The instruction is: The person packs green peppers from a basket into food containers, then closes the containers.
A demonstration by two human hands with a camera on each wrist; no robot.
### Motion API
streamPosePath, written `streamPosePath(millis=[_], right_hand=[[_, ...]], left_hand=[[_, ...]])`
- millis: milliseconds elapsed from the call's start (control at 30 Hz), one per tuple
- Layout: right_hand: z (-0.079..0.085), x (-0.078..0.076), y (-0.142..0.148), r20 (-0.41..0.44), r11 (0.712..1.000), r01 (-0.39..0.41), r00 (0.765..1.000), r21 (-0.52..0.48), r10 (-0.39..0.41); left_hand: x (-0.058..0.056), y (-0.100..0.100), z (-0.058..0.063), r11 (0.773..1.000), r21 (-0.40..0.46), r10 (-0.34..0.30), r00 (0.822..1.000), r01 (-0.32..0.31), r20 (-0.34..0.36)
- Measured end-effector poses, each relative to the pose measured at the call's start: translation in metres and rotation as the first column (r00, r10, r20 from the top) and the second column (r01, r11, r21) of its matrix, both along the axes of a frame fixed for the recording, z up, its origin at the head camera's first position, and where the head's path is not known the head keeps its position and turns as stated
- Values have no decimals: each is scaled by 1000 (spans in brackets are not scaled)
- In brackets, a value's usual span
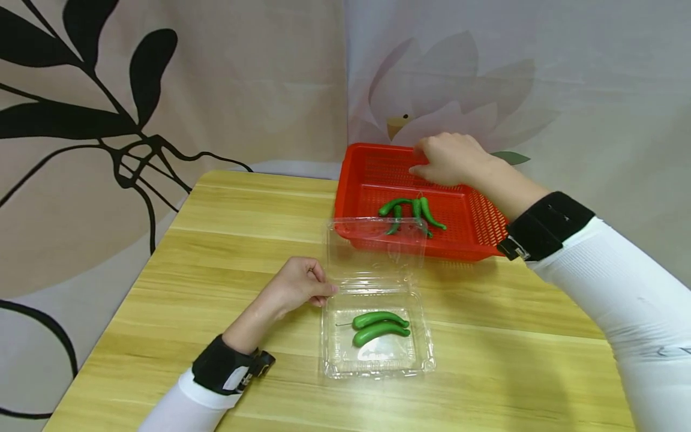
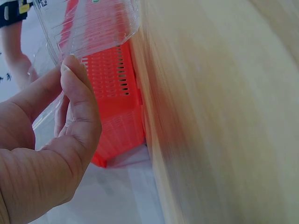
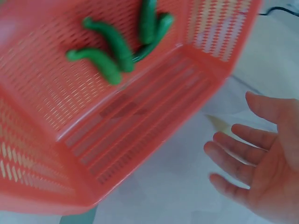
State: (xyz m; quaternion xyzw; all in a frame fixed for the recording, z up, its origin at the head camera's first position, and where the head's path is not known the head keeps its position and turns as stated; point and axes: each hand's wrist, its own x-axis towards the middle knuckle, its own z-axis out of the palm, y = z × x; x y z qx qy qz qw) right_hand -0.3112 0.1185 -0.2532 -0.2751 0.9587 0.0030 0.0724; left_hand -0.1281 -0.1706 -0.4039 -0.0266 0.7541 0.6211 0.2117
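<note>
A clear plastic clamshell box (image 1: 378, 354) lies open on the wooden table (image 1: 227, 240), its lid (image 1: 375, 249) standing up at the back. Two green peppers (image 1: 379, 327) lie in its tray. My left hand (image 1: 326, 289) pinches the box's left edge near the hinge; in the left wrist view the thumb (image 2: 77, 93) presses on the clear plastic (image 2: 93, 28). Behind the box stands a red perforated basket (image 1: 475, 216) with several green peppers (image 1: 412, 213) in it. My right hand (image 1: 421, 165) hovers over the basket's far side, fingers (image 3: 233, 156) spread and holding nothing.
Printed curtains hang behind the table. The basket (image 3: 117, 135) sits at the table's far edge, right of centre. Bare tabletop (image 2: 224, 116) stretches left of the box and in front of it.
</note>
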Motion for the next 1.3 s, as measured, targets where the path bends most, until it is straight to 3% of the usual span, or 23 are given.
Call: streamPosePath(millis=[267,400,533,733,967,1067,1200,1300], right_hand=[[-23,-30,5,46,984,36,998,176,-45],[-40,-44,10,71,977,50,995,206,-66],[-57,-55,11,164,975,78,980,208,-113],[-77,-62,10,333,957,149,915,248,-229],[-93,-61,15,490,943,261,806,206,-331],[-96,-60,17,497,941,269,799,207,-338],[-97,-60,17,413,940,222,854,258,-315],[-97,-57,16,427,941,195,852,276,-302]], left_hand=[[2,4,0,1000,8,-3,1000,3,-4],[2,7,-1,1000,13,-12,1000,12,-5],[2,9,0,1000,1,-15,1000,15,-5],[1,11,2,1000,-13,-19,1000,18,-7],[1,14,1,1000,0,-24,1000,24,5],[1,15,0,999,9,-34,999,34,8],[0,16,1,1000,-2,-28,1000,28,12],[0,16,1,1000,-7,-27,999,27,19]])
